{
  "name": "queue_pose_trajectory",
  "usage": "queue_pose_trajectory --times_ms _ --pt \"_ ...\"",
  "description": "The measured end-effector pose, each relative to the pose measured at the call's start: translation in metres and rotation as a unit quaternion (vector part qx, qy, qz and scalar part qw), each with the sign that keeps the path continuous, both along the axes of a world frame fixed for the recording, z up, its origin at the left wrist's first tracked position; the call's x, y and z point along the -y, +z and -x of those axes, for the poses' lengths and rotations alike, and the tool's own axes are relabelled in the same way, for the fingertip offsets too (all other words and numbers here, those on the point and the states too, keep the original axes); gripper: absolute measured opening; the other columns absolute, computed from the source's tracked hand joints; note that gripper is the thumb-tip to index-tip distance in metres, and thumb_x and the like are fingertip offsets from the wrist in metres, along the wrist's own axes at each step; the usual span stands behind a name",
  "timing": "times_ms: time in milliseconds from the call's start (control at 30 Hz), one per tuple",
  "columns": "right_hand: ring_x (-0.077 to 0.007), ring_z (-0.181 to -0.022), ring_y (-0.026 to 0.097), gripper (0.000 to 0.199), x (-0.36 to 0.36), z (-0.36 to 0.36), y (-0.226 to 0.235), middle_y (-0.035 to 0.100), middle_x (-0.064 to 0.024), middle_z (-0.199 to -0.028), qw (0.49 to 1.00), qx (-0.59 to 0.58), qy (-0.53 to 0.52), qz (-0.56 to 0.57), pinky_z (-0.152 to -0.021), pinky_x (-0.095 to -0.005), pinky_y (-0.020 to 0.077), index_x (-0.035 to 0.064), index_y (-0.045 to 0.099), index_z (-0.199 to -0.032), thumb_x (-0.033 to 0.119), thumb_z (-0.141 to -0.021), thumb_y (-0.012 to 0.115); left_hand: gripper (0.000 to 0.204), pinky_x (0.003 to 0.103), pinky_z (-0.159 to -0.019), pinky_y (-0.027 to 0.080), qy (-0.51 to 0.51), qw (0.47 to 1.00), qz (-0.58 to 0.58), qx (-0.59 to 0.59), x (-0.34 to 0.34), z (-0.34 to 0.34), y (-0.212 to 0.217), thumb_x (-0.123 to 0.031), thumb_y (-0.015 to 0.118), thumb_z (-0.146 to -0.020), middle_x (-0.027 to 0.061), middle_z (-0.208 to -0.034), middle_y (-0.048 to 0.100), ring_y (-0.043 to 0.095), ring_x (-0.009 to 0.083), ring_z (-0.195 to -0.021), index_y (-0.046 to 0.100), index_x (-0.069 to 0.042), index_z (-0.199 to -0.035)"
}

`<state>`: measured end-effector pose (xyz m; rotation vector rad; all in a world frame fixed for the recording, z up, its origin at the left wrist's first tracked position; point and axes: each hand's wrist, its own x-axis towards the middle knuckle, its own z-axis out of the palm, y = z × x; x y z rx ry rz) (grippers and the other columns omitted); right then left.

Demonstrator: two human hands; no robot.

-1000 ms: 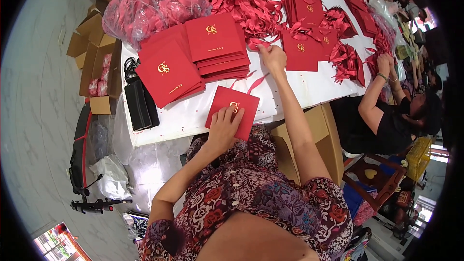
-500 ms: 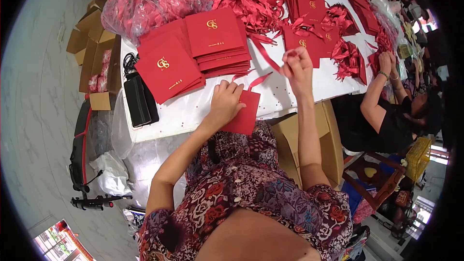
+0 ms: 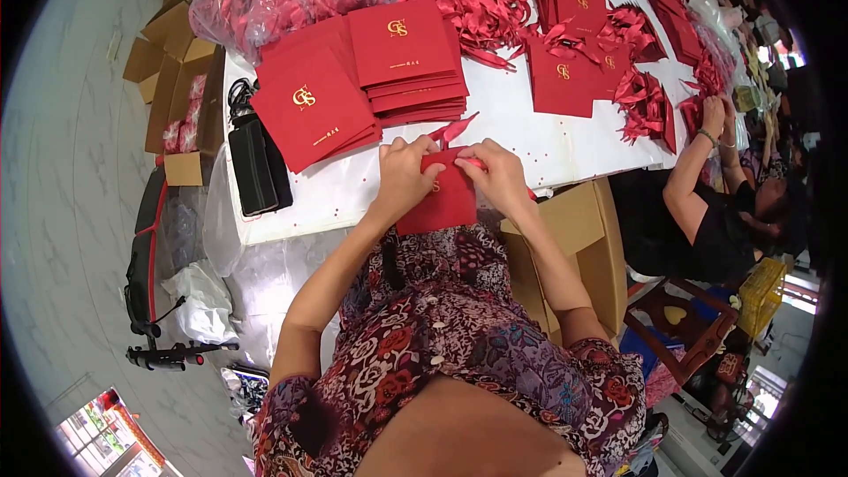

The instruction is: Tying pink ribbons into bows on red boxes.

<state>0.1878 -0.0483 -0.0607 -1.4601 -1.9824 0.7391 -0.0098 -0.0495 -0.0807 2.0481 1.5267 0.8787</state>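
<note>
- Both hands are working one red card (image 3: 439,203) at the near edge of the white surface (image 3: 530,137), card hanging partly over the edge.
- Left hand (image 3: 405,172) fingers are curling shut on the card's upper left corner.
- Right hand (image 3: 502,175) fingers are pinching together on a red ribbon (image 3: 452,130) at the card's top edge.
- Fingertips are hiding the ribbon's lower end; card's gold emblem is mostly covering up.
- Stacks of red cards (image 3: 406,57) are lying beyond, well apart.
</note>
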Motion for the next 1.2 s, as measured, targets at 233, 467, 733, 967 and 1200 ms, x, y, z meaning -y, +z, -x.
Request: queue_pose_trajectory --times_ms 233,467,733,967,1200 --pt "-0.0299 -0.065 0.063 0.014 0.001 0.008 -0.008 0.063 -0.0113 -0.074 0.995 -0.093 -0.004 -0.04 -0.061 -0.0377 0.05 0.0053 0.069 -0.086 0.018 -0.083 0.074 0.022 0.038 -0.08 0.038 0.004 0.993 0.099 0.065 -0.004 0.005 -0.008 -0.022 0.079 -0.076 0.004 -0.082 0.072 0.066 0.0247 -0.081 0.068 -0.012 -0.092" --pt "-0.017 -0.054 0.053 0.019 0.001 0.007 -0.005 0.057 -0.0083 -0.063 0.991 -0.092 -0.029 0.093 -0.054 -0.0319 0.0437 0.0019 0.06 -0.075 0.016 -0.078 0.073 0.02 0.039 -0.081 0.038 0.002 0.999 0.047 0.002 0.002 0.0 0.01 -0.019 0.076 -0.079 0.004 -0.082 0.072 0.064 0.024 -0.079 0.069 -0.012 -0.096" --pt "-0.0077 -0.056 0.045 0.02 -0.001 0.014 -0.004 0.047 -0.0026 -0.057 0.977 -0.141 -0.04 0.158 -0.051 -0.0275 0.0395 0.0002 0.057 -0.074 0.014 -0.078 0.071 0.02 0.039 -0.078 0.038 -0.018 0.999 0.007 -0.029 0.004 -0.002 0.016 -0.012 0.073 -0.079 0.0054 -0.077 0.068 0.059 0.0259 -0.078 0.066 -0.011 -0.098" --pt "-0.0138 -0.054 0.05 0.017 0.009 0.016 -0.004 0.053 -0.0068 -0.061 0.973 -0.17 -0.062 0.146 -0.052 -0.0295 0.0418 0.0005 0.056 -0.075 0.01 -0.078 0.07 0.018 0.038 -0.074 0.039 -0.023 0.993 -0.074 -0.088 0.013 -0.015 0.029 -0.007 0.071 -0.078 0.0073 -0.075 0.066 0.059 0.0263 -0.075 0.067 -0.011 -0.095" --pt "-0.028 -0.062 0.059 0.015 0.006 0.009 -0.001 0.057 -0.0121 -0.078 0.99 -0.091 0.094 -0.058 -0.057 -0.0366 0.0476 0.0016 0.055 -0.085 0.009 -0.083 0.069 0.018 0.043 -0.077 0.049 -0.013 0.962 0.198 0.188 0.008 -0.002 0.019 -0.007 0.069 -0.078 0.0075 -0.08 0.072 0.065 0.03 -0.082 0.068 -0.01 -0.095"
